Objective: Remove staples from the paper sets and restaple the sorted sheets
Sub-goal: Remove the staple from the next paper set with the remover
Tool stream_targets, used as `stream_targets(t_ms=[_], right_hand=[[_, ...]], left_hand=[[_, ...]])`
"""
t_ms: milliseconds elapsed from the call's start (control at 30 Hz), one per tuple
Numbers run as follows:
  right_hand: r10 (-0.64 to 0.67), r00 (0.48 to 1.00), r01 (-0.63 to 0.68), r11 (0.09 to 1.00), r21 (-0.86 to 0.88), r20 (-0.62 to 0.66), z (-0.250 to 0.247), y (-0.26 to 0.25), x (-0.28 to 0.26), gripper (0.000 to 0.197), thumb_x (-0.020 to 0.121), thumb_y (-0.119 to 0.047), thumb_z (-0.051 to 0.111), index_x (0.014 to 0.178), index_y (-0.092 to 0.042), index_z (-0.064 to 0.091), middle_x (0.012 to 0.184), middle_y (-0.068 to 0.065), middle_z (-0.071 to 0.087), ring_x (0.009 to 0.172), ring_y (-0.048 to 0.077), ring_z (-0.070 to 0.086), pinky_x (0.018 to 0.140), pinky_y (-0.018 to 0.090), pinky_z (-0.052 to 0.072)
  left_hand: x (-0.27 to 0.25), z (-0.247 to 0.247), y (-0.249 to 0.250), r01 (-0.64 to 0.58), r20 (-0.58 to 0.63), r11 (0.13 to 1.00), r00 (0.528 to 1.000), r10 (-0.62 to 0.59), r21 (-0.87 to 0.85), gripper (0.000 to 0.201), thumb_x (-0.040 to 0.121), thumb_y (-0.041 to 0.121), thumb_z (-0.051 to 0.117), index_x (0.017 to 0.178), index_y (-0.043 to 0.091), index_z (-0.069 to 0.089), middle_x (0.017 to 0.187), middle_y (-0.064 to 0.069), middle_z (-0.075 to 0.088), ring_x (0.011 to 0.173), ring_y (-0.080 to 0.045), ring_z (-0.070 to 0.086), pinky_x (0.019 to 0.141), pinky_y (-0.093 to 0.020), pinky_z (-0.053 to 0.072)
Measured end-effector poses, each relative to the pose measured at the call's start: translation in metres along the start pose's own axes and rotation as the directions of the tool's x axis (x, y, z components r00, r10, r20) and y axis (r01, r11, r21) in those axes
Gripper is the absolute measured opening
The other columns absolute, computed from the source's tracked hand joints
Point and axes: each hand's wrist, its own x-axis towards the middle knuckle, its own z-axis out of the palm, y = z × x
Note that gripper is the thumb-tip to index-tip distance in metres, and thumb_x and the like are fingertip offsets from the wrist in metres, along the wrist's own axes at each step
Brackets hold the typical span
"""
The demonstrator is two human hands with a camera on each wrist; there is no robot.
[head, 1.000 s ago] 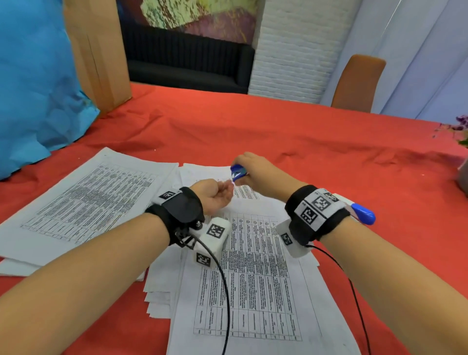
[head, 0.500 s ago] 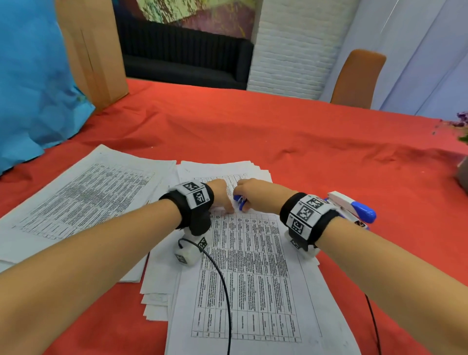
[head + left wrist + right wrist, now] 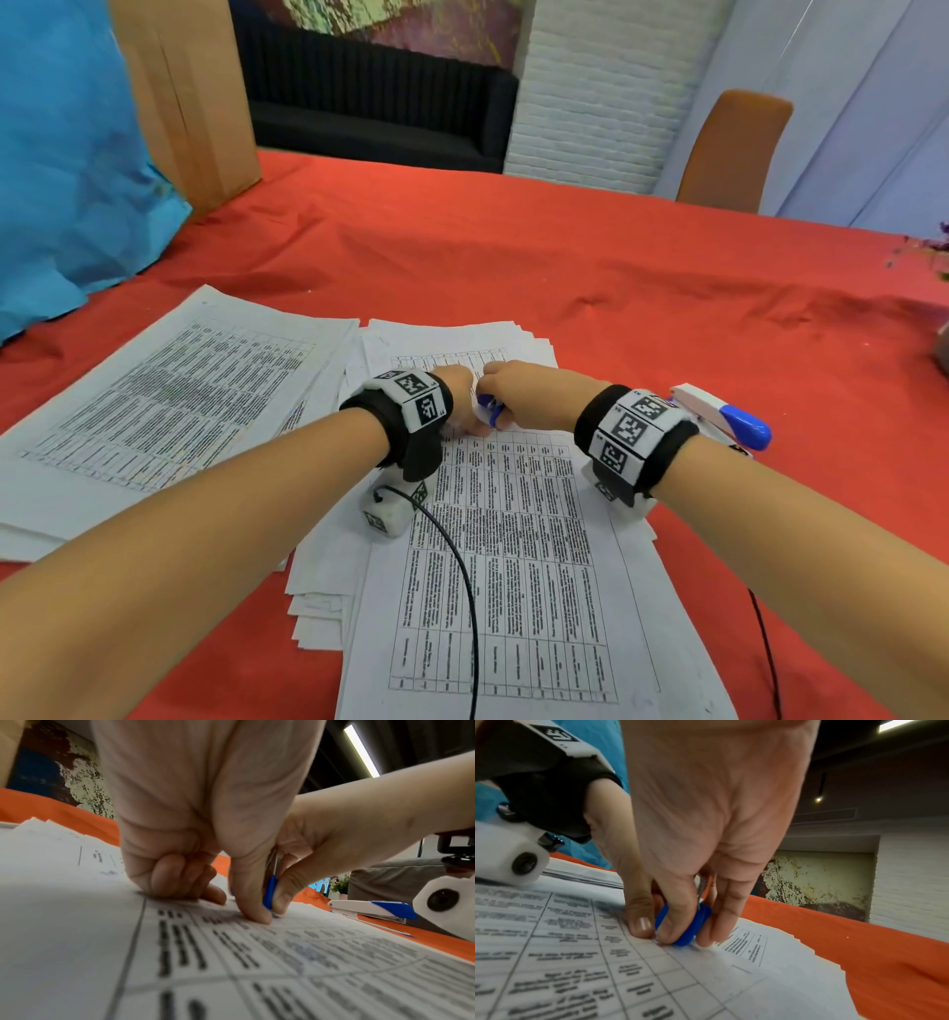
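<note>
The top paper set (image 3: 513, 539), printed with tables, lies in front of me on a pile of sheets. My left hand (image 3: 458, 395) rests on its upper edge with fingers curled under and the thumb tip (image 3: 254, 910) pressing the sheet. Right beside that thumb, my right hand (image 3: 513, 388) pinches a small blue staple remover (image 3: 490, 408) between thumb and fingers. The remover's (image 3: 693, 925) tip is down on the paper (image 3: 628, 973). No staple can be made out under it. A white and blue stapler (image 3: 729, 419) lies on the cloth behind my right wrist.
A second stack of printed sheets (image 3: 169, 390) lies to the left on the red tablecloth (image 3: 565, 246). A blue bag (image 3: 67, 154) and a cardboard box (image 3: 190, 92) stand at the far left. An orange chair (image 3: 729, 149) is beyond the table. Cables trail from both wrists.
Both hands came down from just above the sheets onto the top paper set. The left palm turned from facing up to pressing the paper, and the remover dropped to the sheet.
</note>
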Motion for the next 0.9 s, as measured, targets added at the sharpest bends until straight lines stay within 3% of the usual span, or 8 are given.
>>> stream_targets(t_ms=[133,267,333,400,500,600,700,900], right_hand=[[-0.009,1.0,0.01,1.0,-0.029,0.01,0.001,-0.003,0.001,0.02,0.089,-0.008,0.057,0.108,-0.007,0.061,0.111,0.008,0.053,0.098,0.027,0.057,0.084,0.039,0.048],[0.052,0.999,-0.051,0.99,-0.13,0.008,0.007,-0.01,0.007,0.024,0.091,-0.009,0.055,0.114,-0.007,0.056,0.114,0.006,0.056,0.087,0.025,0.06,0.067,0.034,0.048],[0.051,0.999,-0.049,0.988,-0.144,0.007,0.008,-0.012,0.008,0.022,0.093,-0.012,0.053,0.113,-0.006,0.057,0.115,0.007,0.054,0.084,0.024,0.057,0.066,0.033,0.047],[0.036,0.999,-0.037,0.997,-0.074,-0.003,0.007,-0.009,0.007,0.017,0.093,-0.015,0.052,0.106,-0.006,0.06,0.111,0.008,0.051,0.088,0.026,0.058,0.073,0.037,0.05],[0.086,0.996,-0.084,0.971,0.222,0.001,0.007,0.008,0.003,0.014,0.09,-0.012,0.057,0.103,-0.007,0.06,0.097,0.003,0.055,0.082,0.019,0.058,0.076,0.033,0.049],[0.131,0.991,-0.121,0.82,0.559,0.022,0.012,0.025,-0.005,0.01,0.092,-0.013,0.059,0.102,-0.011,0.059,0.083,-0.008,0.061,0.068,0.009,0.063,0.07,0.021,0.048],[0.149,0.988,-0.127,0.658,0.742,0.036,0.021,0.035,-0.006,0.01,0.094,-0.01,0.057,0.104,-0.008,0.058,0.081,0.001,0.067,0.067,0.01,0.065,0.066,0.016,0.05],[0.167,0.985,-0.06,0.08,0.995,0.046,0.038,0.048,-0.01,0.009,0.097,-0.001,0.047,0.103,0.0,0.053,0.079,0.01,0.057,0.068,0.017,0.059,0.074,0.026,0.056]], left_hand=[[-0.001,0.0,0.002,-0.002,-0.005,0.999,1.0,0.002,0.05,0.028,0.084,0.029,0.07,0.075,0.012,0.05,0.063,0.0,0.051,0.05,-0.013,0.047,0.048,-0.021,0.039],[-0.006,-0.002,0.003,-0.06,0.013,0.989,0.998,0.059,0.133,0.032,0.085,0.031,0.069,0.106,0.008,0.061,0.077,-0.003,0.057,0.06,-0.016,0.051,0.049,-0.018,0.036],[-0.007,-0.003,0.003,-0.073,0.015,0.985,0.997,0.072,0.155,0.032,0.085,0.031,0.068,0.106,0.009,0.06,0.079,-0.003,0.057,0.067,-0.018,0.052,0.05,-0.018,0.035],[-0.007,-0.002,0.003,-0.065,0.005,0.982,0.998,0.065,0.175,0.032,0.086,0.034,0.067,0.103,0.009,0.059,0.079,-0.002,0.059,0.07,-0.019,0.053,0.053,-0.021,0.038],[-0.004,0.002,0.001,-0.057,-0.03,0.981,0.998,0.064,0.183,0.046,0.085,0.039,0.066,0.116,0.007,0.053,0.114,-0.005,0.064,0.095,-0.021,0.06,0.075,-0.029,0.046],[-0.002,0.005,-0.002,-0.069,-0.053,0.977,0.995,0.081,0.203,0.05,0.085,0.042,0.065,0.118,0.008,0.05,0.121,-0.004,0.061,0.108,-0.022,0.058,0.08,-0.03,0.044],[0.0,0.005,-0.003,-0.07,-0.045,0.976,0.996,0.081,0.209,0.052,0.085,0.044,0.064,0.119,0.009,0.049,0.12,-0.003,0.061,0.107,-0.021,0.058,0.081,-0.031,0.045],[0.0,0.005,0.0,-0.105,-0.023,0.955,0.993,0.116,0.278,0.051,0.088,0.045,0.061,0.118,0.005,0.052,0.122,-0.005,0.062,0.108,-0.022,0.059,0.078,-0.03,0.043]])
